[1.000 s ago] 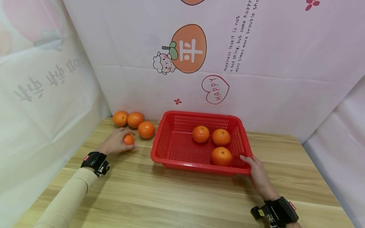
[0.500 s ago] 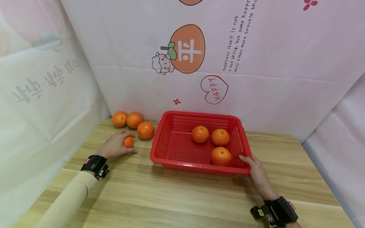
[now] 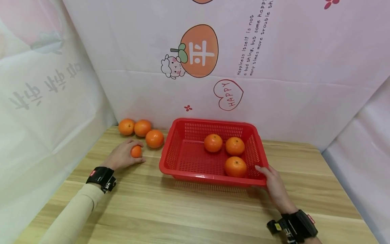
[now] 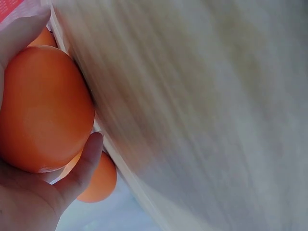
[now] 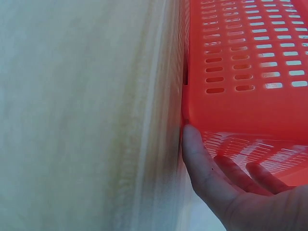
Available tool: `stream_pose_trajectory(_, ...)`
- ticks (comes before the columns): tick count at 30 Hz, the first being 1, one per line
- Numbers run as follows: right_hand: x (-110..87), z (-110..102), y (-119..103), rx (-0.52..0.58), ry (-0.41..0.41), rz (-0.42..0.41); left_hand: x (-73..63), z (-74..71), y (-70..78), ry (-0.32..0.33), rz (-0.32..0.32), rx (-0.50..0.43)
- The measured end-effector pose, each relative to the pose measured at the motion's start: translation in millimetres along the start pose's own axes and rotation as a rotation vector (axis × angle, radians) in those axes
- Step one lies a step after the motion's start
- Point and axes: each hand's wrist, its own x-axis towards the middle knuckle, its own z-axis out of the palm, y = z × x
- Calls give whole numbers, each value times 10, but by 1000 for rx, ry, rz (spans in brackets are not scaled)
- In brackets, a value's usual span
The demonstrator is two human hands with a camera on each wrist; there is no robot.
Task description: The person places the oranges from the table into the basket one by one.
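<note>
My left hand (image 3: 123, 157) rests on the wooden table (image 3: 189, 210) and grips a small orange (image 3: 136, 151); the left wrist view shows that orange (image 4: 43, 108) filling the palm, with the thumb (image 4: 82, 168) curled under it. Three more oranges (image 3: 143, 128) lie just beyond the hand by the back wall. A red plastic basket (image 3: 207, 177) sits mid-table holding three oranges (image 3: 235, 146). My right hand (image 3: 270, 180) holds the basket's near right corner, thumb on the rim. In the right wrist view its fingers (image 5: 202, 163) lie against the basket's slotted wall (image 5: 245, 72).
A printed pink-white sheet (image 3: 274, 84) covers the wall behind, and a pale curtain (image 3: 39, 101) hangs along the left. The table's right edge (image 3: 344, 189) runs close to the right hand. Bare wood stretches across the front.
</note>
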Motion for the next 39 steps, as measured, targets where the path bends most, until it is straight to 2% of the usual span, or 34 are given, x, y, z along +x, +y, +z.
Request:
stream_pose_trajectory(9,0,5,-15,-12,4,11,3,14,-5,23,26,-19)
stream_pose_trajectory(21,6,-11,4,-8,4,9,19,-42,16,22,79,18)
stream_pose_trajectory(31,7,0,-3,-22,4,29,18,-79,29,24,83,15)
stream_pose_trajectory(39,5,-4,-9,-28,-1,24,32,-111,82,13,63,-10)
